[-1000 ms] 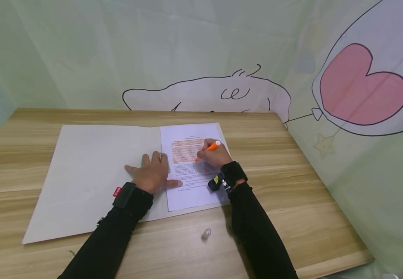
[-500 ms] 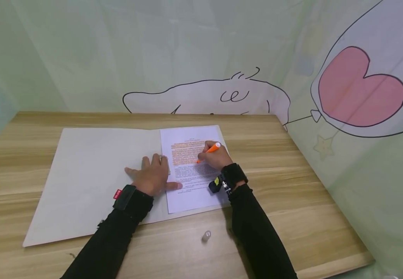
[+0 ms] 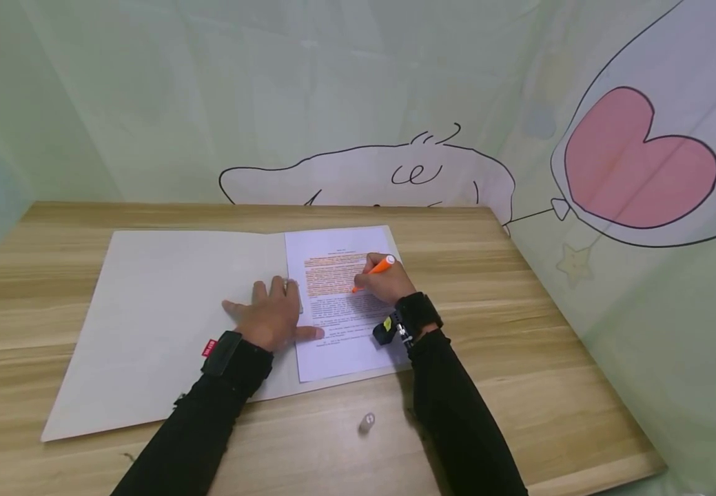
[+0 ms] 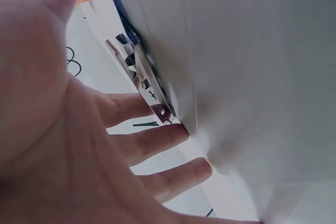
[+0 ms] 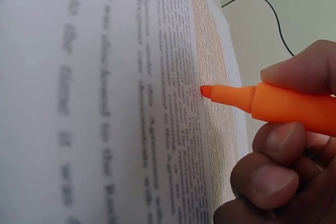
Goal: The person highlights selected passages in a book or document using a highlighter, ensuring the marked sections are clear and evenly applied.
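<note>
A printed sheet (image 3: 345,358) lies on the right side of an open white folder (image 3: 153,303); orange highlighting covers its upper paragraph. My right hand (image 3: 389,281) pinches an orange highlighter (image 5: 294,107) between thumb and fingers, its tip at the lower edge of the highlighted lines. My left hand (image 3: 271,318) rests with fingers spread across the folder's middle, thumb on the sheet's left part. In the left wrist view, a metal clip (image 4: 144,80) along the fold shows beside the fingers of that hand.
A small clear cap (image 3: 366,422) lies on the wooden table (image 3: 494,372) in front of the folder, near the right forearm. A wall cloth (image 3: 333,89) with cartoon drawings stands behind the table and along its right side.
My right hand has moved the highlighter tip slightly to the right along the text. The left hand stays in place on the folder. The head view has tilted a little upward.
</note>
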Tool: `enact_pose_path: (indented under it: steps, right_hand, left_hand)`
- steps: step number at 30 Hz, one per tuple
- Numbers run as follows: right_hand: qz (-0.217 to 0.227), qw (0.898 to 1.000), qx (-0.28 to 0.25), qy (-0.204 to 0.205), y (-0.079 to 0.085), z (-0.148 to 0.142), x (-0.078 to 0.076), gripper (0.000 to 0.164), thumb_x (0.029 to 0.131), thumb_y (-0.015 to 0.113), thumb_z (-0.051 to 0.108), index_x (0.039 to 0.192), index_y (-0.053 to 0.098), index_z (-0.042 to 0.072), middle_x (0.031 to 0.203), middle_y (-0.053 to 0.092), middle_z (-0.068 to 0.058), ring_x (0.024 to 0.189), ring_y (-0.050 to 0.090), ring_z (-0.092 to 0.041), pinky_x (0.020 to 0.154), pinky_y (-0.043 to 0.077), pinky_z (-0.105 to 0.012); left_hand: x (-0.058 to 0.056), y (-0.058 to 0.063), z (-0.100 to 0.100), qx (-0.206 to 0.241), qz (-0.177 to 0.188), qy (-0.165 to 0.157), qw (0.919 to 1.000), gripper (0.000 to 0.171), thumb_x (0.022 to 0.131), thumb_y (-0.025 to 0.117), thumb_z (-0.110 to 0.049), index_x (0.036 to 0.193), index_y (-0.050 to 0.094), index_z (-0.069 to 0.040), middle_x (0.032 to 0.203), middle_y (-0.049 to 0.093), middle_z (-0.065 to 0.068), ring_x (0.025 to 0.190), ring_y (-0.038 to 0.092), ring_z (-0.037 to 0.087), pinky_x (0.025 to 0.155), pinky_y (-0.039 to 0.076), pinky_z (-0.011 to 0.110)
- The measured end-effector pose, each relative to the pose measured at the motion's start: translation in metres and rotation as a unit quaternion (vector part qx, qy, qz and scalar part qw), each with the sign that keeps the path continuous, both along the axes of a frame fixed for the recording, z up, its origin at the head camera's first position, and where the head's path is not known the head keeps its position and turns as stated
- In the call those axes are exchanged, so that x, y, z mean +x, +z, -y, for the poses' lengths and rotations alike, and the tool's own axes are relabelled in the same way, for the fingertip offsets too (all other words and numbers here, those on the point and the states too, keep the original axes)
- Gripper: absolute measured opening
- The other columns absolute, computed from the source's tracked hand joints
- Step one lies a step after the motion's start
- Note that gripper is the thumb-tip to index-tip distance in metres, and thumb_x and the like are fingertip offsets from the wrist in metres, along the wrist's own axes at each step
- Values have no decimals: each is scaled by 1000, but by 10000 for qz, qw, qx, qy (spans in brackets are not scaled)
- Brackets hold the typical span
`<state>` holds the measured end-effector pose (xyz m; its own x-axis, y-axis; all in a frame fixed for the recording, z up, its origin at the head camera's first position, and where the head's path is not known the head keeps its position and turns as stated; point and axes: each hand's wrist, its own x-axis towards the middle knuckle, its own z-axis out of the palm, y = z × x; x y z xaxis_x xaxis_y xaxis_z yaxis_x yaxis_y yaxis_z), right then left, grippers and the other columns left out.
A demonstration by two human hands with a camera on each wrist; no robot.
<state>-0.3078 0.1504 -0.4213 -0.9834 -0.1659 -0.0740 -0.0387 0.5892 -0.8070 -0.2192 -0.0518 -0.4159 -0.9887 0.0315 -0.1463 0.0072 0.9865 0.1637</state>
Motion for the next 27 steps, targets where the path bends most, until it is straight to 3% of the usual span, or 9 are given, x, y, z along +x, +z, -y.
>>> enact_pose_path:
  steps: [18, 27]
  right_hand:
    - [-64, 9999, 79, 51, 0, -7, -3, 27, 83, 71, 9, 66, 50, 12, 63, 47, -1, 56, 45, -17, 47, 26, -25]
    - [99, 9997, -218, 65, 0, -12, -5, 28, 83, 71, 6, 65, 49, 12, 64, 47, -1, 58, 46, -17, 48, 27, -25]
  left_hand:
    - [2, 2, 1, -38, -24, -67, 10000, 111, 69, 81, -62, 148, 37, 2, 140, 44, 27, 123, 42, 48, 93, 26, 89]
    - [2, 2, 0, -78, -53, -75, 9999, 112, 68, 81, -62, 148, 38, 2, 140, 44, 27, 122, 42, 49, 93, 26, 88]
